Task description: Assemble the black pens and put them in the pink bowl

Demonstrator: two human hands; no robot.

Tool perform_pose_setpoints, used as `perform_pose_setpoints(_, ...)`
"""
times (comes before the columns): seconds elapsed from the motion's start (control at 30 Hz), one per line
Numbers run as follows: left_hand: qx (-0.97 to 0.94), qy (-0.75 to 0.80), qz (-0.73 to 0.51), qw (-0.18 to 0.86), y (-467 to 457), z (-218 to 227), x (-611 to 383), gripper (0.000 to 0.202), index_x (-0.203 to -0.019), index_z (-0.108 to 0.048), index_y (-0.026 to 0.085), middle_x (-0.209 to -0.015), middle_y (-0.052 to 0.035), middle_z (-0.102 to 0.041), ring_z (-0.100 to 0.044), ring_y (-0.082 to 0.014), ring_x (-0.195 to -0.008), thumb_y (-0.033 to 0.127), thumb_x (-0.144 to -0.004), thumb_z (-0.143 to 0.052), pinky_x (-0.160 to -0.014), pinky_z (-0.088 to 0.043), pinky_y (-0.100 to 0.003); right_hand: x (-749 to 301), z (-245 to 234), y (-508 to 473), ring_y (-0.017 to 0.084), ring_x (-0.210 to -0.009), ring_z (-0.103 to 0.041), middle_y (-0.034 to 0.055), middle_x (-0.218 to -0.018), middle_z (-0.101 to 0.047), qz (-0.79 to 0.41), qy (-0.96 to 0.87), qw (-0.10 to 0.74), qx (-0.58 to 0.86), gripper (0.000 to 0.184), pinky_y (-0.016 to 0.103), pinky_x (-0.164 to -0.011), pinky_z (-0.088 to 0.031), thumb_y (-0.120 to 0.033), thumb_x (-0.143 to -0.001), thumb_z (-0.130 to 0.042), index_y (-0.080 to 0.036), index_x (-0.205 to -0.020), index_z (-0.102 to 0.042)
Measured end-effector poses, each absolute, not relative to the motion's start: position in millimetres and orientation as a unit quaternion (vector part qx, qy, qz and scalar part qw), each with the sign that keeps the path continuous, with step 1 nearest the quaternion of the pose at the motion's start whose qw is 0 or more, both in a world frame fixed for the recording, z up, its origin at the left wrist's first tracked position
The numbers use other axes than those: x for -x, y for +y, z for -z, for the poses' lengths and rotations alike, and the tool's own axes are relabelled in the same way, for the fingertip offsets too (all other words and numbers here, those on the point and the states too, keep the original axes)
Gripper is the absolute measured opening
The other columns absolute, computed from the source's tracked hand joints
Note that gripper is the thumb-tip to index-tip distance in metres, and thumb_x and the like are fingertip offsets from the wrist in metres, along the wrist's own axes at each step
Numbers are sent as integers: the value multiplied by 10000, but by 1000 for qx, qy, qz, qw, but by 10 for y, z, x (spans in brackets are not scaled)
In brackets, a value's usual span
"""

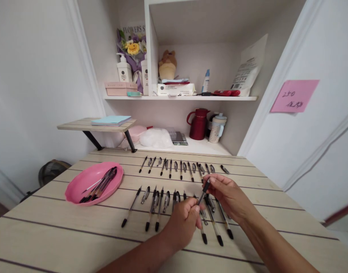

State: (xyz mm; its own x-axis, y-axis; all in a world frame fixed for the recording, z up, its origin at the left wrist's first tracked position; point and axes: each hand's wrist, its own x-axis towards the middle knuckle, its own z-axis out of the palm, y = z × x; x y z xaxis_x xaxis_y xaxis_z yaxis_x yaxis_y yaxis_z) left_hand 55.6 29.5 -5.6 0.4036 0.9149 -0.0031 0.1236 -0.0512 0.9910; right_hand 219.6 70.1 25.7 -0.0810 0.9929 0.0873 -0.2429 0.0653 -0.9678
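Observation:
Just above the table, a pen (203, 195) with a black grip runs between my two hands. The fingers of my left hand (183, 223) are wrapped round its lower end. My right hand (227, 194) pinches its upper end between thumb and fingers; the tip there is partly covered. Beneath and beside my hands lies a front row of slim pen pieces with black ends, such as this one (131, 207), and short clear-and-black barrels, like this barrel (145, 195). Farther back is a second row of similar pieces, including a thin one (170, 169).
A pink bowl (73, 185) with several pens (101, 185) stands left on the slatted table (85, 235). Behind it rises a small raised shelf (77, 125). At the back are a plastic bag (155, 137), a red jug (199, 124) and a light cup (217, 129).

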Motion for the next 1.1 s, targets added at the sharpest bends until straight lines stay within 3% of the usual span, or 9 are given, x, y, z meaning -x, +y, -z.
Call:
perform_pose_setpoints(0.13, -628, 409, -357, 558, 284, 75, -564, 217, -887, -539, 175, -540, 45, -493, -363, -79, -441, 290, -838, -361, -507, -291, -202, -2180, -260, 689, 129, -643, -523, 13, -686, -597, -563, -483, 549, 385, 241, 251, -621, -430, -395, -654, -695, -183, -618, -587)
perform_pose_setpoints(0.23, -626, 408, -360, 559, 288, 77, -566, 215, -888, -539, 177, -540, 47, -493, -358, -79, -441, 290, -838, -364, -514, -294, -203, -2199, -267, 687, 172, -777, -553, 43, -808, -617, -591, -482, 535, 364, 276, 282, -672, -445, -461, -710, -618, -194, -775, -634)
perform_pose_setpoints(0.3, -626, 409, -360, 558, 292, 70, -564, 217, -885, -543, 176, -538, 48, -494, -357, -79, -442, 294, -838, -366, -519, -296, -205, -2216, -254, 699, 176, -814, -556, 48, -860, -619, -605, -466, 541, 351, 259, 295, -706, -445, -421, -708, -636, -198, -840, -648)
perform_pose_setpoints(0.43, -631, 408, -358, 554, 294, 59, -560, 219, -878, -547, 176, -536, 47, -493, -371, -83, -452, 301, -836, -372, -530, -300, -207, -2225, -220, 721, 143, -719, -544, 24, -780, -612, -583, -462, 567, 355, 160, 279, -691, -437, -304, -634, -726, -186, -675, -626)
perform_pose_setpoints(0.6, -636, 408, -361, 546, 297, 56, -564, 228, -882, -545, 165, -529, 53, -492, -373, -83, -459, 291, -835, -360, -544, -307, -205, -2219, -226, 709, 192, -831, -558, 60, -879, -631, -627, -457, 539, 328, 255, 319, -728, -438, -393, -695, -659, -204, -867, -657)
perform_pose_setpoints(0.77, -644, 410, -351, 542, 309, 64, -564, 219, -881, -534, 165, -523, 60, -485, -366, -79, -448, 284, -837, -357, -542, -306, -206, -2225, -201, 717, 145, -729, -536, 21, -766, -612, -591, -474, 556, 341, 132, 271, -690, -424, -297, -653, -716, -197, -693, -640)
perform_pose_setpoints(0.93, -639, 411, -347, 550, 318, 93, -566, 229, -892, -532, 167, -529, 60, -493, -363, -76, -440, 295, -844, -347, -534, -301, -205, -2228, -189, 717, 195, -827, -555, 57, -863, -634, -634, -473, 524, 317, 250, 323, -729, -429, -392, -689, -667, -205, -856, -662)
perform_pose_setpoints(1.03, -634, 411, -349, 555, 319, 105, -570, 219, -887, -530, 165, -526, 62, -485, -355, -74, -435, 287, -839, -354, -525, -296, -203, -2228, -179, 722, 163, -750, -547, 34, -778, -625, -592, -483, 544, 347, 159, 299, -718, -421, -317, -646, -720, -192, -717, -652)
perform_pose_setpoints(1.1, -632, 411, -350, 555, 322, 107, -570, 218, -883, -532, 163, -521, 62, -480, -351, -75, -434, 280, -836, -355, -522, -294, -202, -2230, -179, 723, 173, -781, -550, 41, -818, -627, -597, -486, 535, 348, 173, 303, -713, -423, -346, -667, -700, -197, -736, -644)
